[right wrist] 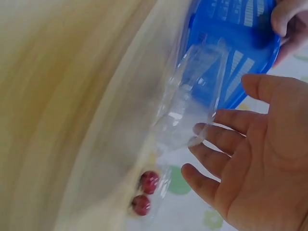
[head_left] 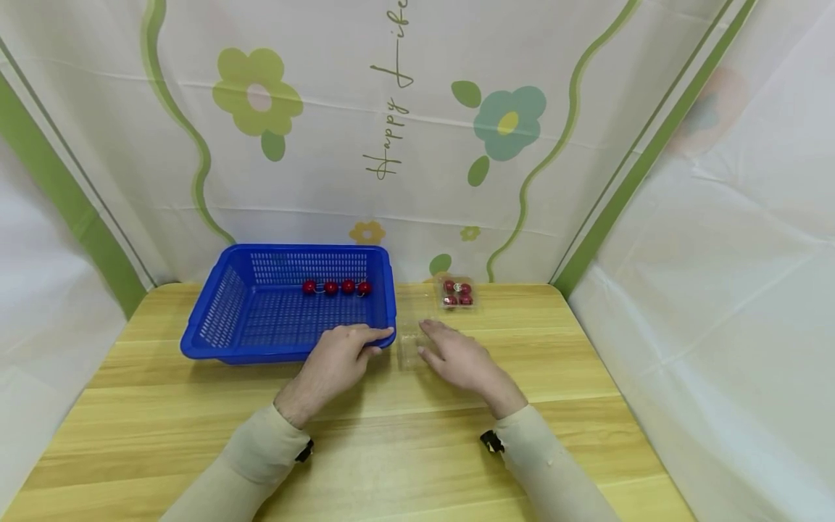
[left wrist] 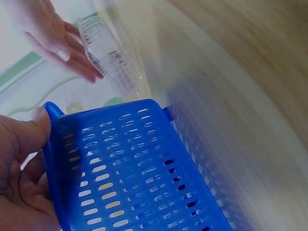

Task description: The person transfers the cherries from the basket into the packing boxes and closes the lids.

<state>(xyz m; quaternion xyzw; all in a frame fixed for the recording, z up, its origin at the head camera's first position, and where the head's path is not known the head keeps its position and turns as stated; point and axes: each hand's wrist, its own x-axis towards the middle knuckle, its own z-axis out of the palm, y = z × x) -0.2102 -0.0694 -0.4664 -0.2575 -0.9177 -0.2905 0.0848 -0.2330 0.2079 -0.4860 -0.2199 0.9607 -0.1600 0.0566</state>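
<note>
My left hand (head_left: pixel 335 362) holds the near right corner of a blue plastic basket (head_left: pixel 261 351), thumb on the rim and fingers curled beside it. Inside, several shiny red balls (head_left: pixel 330 288) with pale loops lie in a row toward the back right. A clear plastic box (right wrist: pixel 192 91) stands on the table just right of the basket. Beside it is my right hand (head_left: pixel 459 355), fingers spread and slightly bent; the fingertips (right wrist: pixel 196 141) are at the box wall, and contact is hard to tell.
Behind my right hand, near the table's back edge, sits a small clear pack (head_left: pixel 457 293) of several red balls with a white label. A printed curtain (head_left: pixel 326 145) hangs behind the wooden table (head_left: pixel 404 464) and along both sides.
</note>
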